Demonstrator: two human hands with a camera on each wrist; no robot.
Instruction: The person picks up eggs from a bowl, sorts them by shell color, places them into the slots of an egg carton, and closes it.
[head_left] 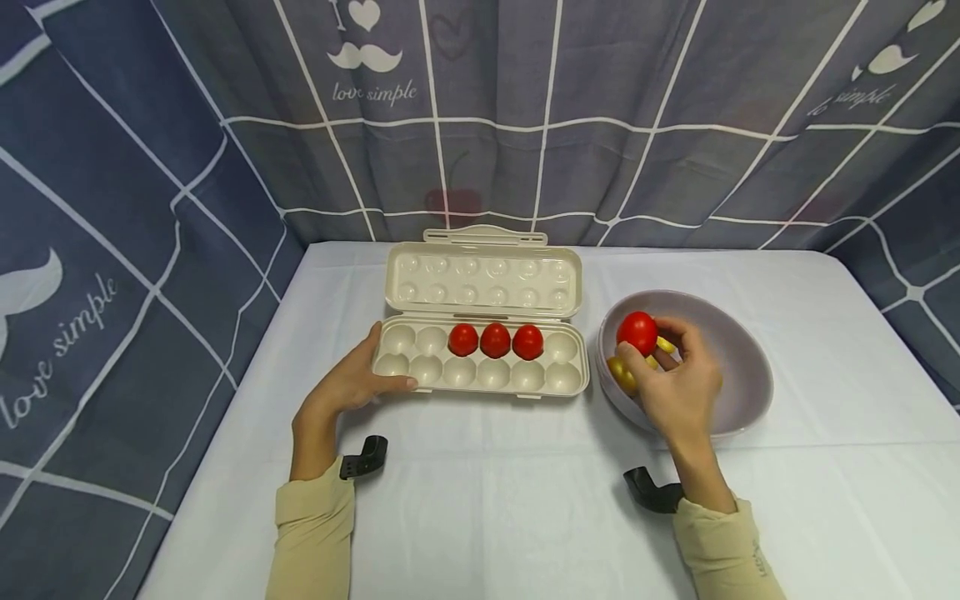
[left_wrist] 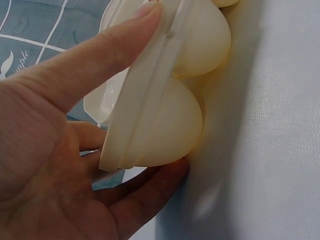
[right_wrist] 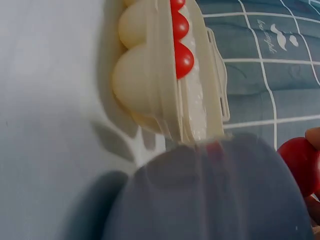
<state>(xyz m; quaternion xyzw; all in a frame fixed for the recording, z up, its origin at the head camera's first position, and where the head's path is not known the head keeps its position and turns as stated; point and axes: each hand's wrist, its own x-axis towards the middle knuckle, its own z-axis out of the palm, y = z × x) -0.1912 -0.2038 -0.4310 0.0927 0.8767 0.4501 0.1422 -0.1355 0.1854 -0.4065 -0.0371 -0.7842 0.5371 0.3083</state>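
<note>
A round red egg [head_left: 638, 332] is being pinched by the right hand [head_left: 678, 392] above the grey plastic bowl [head_left: 738, 392]; the cream plastic egg carton [head_left: 480, 354] is being steadied by the left hand's [head_left: 352, 385] curled fingers. The next empty cup should be targeted.

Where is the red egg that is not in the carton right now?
In the head view the red egg is pinched in the right hand over the grey bowl, right of the egg carton.
</note>
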